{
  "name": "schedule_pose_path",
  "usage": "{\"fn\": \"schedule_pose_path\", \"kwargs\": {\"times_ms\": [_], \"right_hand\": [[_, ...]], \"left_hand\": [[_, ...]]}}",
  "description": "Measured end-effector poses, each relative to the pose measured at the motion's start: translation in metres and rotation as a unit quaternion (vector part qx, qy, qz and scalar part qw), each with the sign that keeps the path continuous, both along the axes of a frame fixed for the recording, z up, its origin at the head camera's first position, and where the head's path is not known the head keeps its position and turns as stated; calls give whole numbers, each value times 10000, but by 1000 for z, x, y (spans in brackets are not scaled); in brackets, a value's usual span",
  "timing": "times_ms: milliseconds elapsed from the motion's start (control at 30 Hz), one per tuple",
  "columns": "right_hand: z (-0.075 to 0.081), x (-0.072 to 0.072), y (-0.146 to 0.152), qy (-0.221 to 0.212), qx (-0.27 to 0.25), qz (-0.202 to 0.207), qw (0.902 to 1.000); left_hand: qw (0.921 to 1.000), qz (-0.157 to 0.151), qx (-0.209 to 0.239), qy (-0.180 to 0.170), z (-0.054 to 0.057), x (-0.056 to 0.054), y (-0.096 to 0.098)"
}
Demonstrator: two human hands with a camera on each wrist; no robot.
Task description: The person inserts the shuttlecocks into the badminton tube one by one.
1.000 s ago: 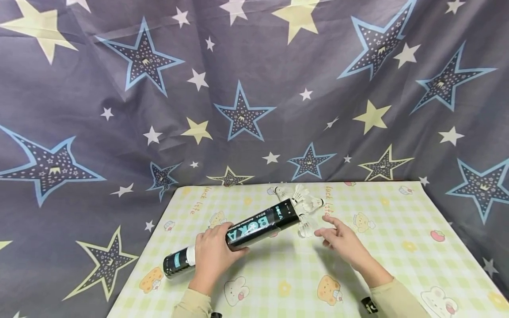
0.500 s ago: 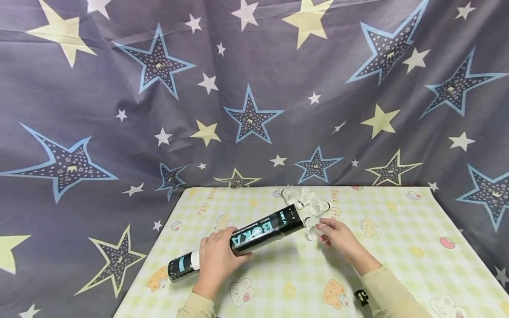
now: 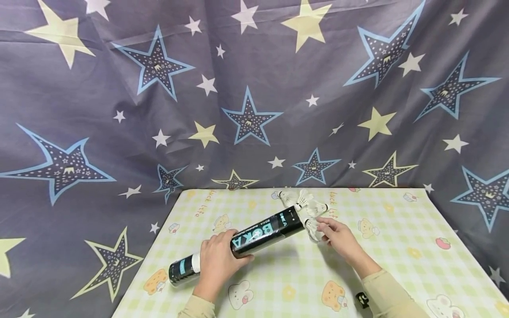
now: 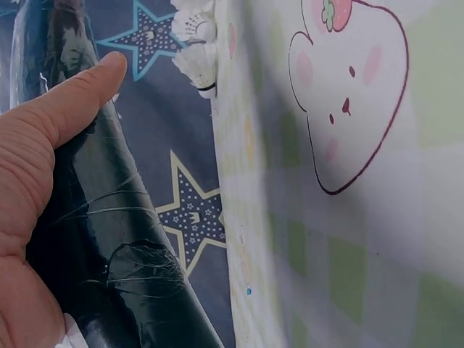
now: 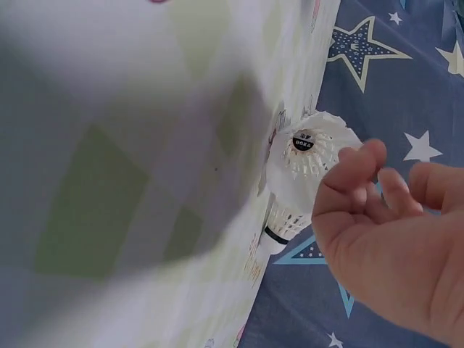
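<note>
A long black BOKA shuttlecock tube (image 3: 266, 234) slants up to the right in the head view, its near end low on the left. My left hand (image 3: 218, 258) grips it around the middle, by a white band; in the left wrist view the thumb (image 4: 80, 101) lies along the tube. Several white feather shuttlecocks (image 3: 316, 206) are bunched on the table by the tube's upper end. With its fingertips my right hand (image 3: 338, 236) pinches the feather skirt of the nearest shuttlecock (image 5: 293, 174), whose open side faces the right wrist camera.
The table has a pale green checked cloth (image 3: 381, 260) with cartoon prints. A dark curtain (image 3: 254, 66) with stars hangs behind its back edge. A small black object (image 3: 362, 300) shows beside the right sleeve.
My right hand has moved left to the nearest shuttlecock, its fingers closing at the skirt, and that shuttlecock has tilted slightly. The left hand keeps its hold on the tube.
</note>
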State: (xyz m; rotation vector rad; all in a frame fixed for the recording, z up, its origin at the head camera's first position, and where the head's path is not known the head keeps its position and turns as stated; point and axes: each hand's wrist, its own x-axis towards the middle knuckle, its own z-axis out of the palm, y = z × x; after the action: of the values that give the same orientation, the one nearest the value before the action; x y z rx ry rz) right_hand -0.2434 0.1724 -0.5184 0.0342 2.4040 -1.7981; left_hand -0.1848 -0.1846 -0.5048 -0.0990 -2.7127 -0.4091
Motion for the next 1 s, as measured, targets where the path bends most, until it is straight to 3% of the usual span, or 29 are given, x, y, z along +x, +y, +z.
{"fn": "schedule_pose_path", "kwargs": {"times_ms": [233, 367, 467, 700, 1000], "right_hand": [[3, 4, -2, 254, 749, -35, 9969], [8, 9, 2, 818, 1460, -339, 9853], [12, 10, 6, 1234, 1707, -650, 9754], [19, 16, 20, 1830, 1444, -1188, 9652], [32, 26, 37, 1516, 524, -1194, 9798]], "left_hand": [[10000, 7, -33, -43, -2, 2, 4], [10000, 1, -4, -48, -3, 2, 5], [10000, -22, 24, -56, -2, 2, 7], [9999, -47, 17, -160, -4, 3, 9], [9996, -116, -126, -217, -6, 4, 9]]}}
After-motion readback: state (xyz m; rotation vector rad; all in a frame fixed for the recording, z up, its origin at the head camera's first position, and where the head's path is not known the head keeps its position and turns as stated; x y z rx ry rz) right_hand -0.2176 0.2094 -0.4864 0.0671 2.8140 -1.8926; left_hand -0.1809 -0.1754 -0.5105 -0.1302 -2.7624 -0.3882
